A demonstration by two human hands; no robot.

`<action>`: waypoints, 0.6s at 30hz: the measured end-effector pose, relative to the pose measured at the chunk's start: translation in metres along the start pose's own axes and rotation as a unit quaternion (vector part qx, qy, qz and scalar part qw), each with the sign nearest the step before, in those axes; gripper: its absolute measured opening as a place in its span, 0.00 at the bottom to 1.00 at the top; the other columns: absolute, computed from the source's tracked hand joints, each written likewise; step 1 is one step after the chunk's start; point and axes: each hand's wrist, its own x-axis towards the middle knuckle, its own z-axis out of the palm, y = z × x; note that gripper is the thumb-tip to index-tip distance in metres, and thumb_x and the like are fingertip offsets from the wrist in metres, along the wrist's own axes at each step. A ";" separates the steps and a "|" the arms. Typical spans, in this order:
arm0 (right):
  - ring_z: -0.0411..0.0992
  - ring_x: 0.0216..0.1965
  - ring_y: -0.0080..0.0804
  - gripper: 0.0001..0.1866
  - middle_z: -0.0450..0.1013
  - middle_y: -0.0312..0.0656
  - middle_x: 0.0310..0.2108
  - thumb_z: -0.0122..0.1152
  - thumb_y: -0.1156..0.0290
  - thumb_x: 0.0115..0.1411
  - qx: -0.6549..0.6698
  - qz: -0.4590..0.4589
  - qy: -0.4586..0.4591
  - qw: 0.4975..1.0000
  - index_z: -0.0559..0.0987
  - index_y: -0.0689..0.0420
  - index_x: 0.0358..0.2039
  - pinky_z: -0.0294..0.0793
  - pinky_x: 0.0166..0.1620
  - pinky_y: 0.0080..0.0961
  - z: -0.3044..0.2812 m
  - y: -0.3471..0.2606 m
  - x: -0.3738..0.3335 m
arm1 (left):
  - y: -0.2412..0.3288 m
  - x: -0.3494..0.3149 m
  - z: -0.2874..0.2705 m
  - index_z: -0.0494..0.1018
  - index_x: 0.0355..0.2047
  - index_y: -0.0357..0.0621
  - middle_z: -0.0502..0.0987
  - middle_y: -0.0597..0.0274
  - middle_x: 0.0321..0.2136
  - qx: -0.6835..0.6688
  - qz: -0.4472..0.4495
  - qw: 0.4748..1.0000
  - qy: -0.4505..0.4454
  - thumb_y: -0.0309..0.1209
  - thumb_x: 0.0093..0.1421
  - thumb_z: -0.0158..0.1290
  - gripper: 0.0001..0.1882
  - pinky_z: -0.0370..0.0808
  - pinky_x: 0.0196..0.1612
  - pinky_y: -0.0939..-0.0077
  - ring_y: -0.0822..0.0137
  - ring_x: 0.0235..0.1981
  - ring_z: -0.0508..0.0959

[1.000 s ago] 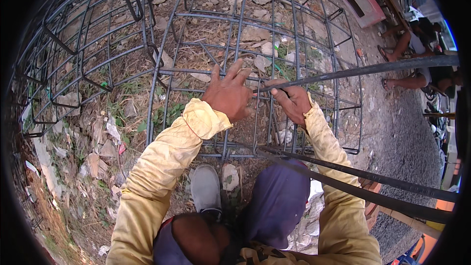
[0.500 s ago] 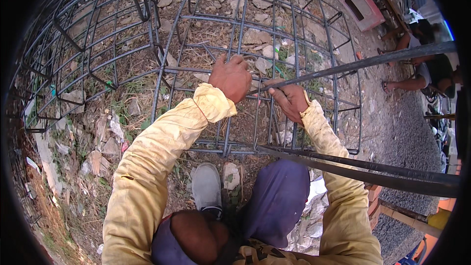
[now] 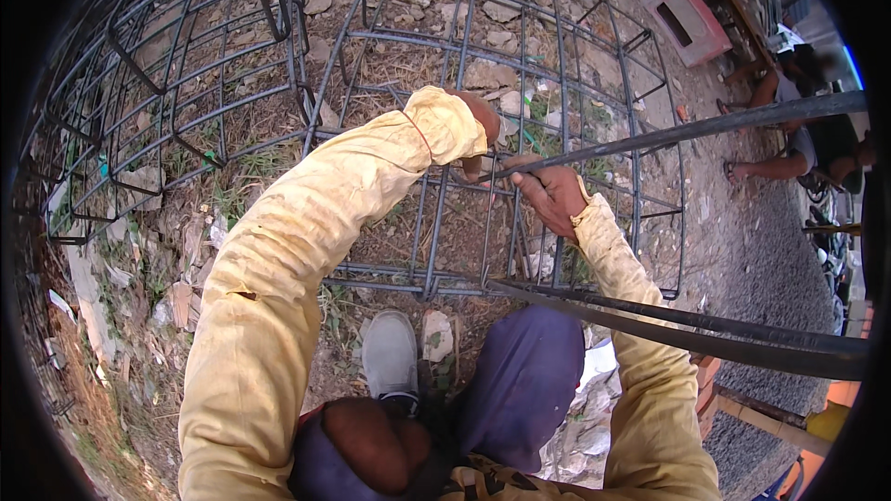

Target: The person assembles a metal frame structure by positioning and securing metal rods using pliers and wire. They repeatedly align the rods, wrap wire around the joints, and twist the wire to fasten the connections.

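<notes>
A cage of dark steel bars (image 3: 429,232) lies on the ground before me, its rods crossing in a grid. Over its middle is my left hand (image 3: 480,121), turned so that the yellow cuff and the back of the hand hide most of the fingers. Bent fingertips show below it, close to the end of a long dark steel bar (image 3: 668,129), and what they grip is hidden. My right hand (image 3: 557,197) is closed, thumb and forefinger pinched around that bar near its end. The bar slants up toward the right edge.
Another steel cage (image 3: 167,83) stands at the left. More long bars (image 3: 687,314) cross above my right forearm. Stones and dry grass cover the ground. A pink box-like block (image 3: 685,19) lies at the far right, near seated people (image 3: 798,139). My shoe (image 3: 390,353) is below the cage.
My left hand has moved a little right and rolled over, its elbow lifting, so the fingers now point down by the bar. My right hand stays nearly in place.
</notes>
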 end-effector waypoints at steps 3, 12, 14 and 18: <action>0.77 0.46 0.45 0.13 0.77 0.51 0.48 0.54 0.69 0.66 -0.007 -0.009 0.005 1.000 0.80 0.65 0.41 0.73 0.50 0.33 0.000 0.001 0.000 | 0.002 0.015 -0.010 0.80 0.41 0.44 0.80 0.52 0.39 -0.012 -0.012 0.997 -0.080 0.53 0.42 0.69 0.31 0.75 0.46 0.56 0.51 0.43 0.79; 0.75 0.50 0.45 0.13 0.76 0.50 0.50 0.53 0.68 0.66 -0.005 -0.016 -0.006 1.000 0.81 0.64 0.38 0.72 0.52 0.34 -0.001 0.001 0.001 | 0.014 0.026 0.014 0.82 0.39 0.48 0.82 0.56 0.37 0.045 -0.063 0.996 -0.038 0.44 0.49 0.64 0.20 0.78 0.41 0.59 0.55 0.39 0.82; 0.75 0.50 0.45 0.13 0.76 0.50 0.50 0.53 0.69 0.66 0.005 -0.011 -0.011 1.000 0.82 0.64 0.37 0.72 0.53 0.34 -0.002 -0.004 -0.001 | 0.018 0.022 0.022 0.82 0.38 0.50 0.83 0.57 0.36 0.069 -0.072 0.995 0.023 0.40 0.53 0.59 0.14 0.78 0.40 0.61 0.56 0.39 0.82; 0.76 0.49 0.44 0.13 0.76 0.51 0.48 0.52 0.69 0.66 0.007 0.025 -0.010 1.000 0.82 0.64 0.36 0.72 0.52 0.34 -0.003 -0.009 -0.001 | 0.017 0.015 0.054 0.82 0.37 0.57 0.81 0.60 0.39 0.104 -0.080 0.973 0.189 0.34 0.60 0.49 0.11 0.75 0.42 0.56 0.55 0.40 0.81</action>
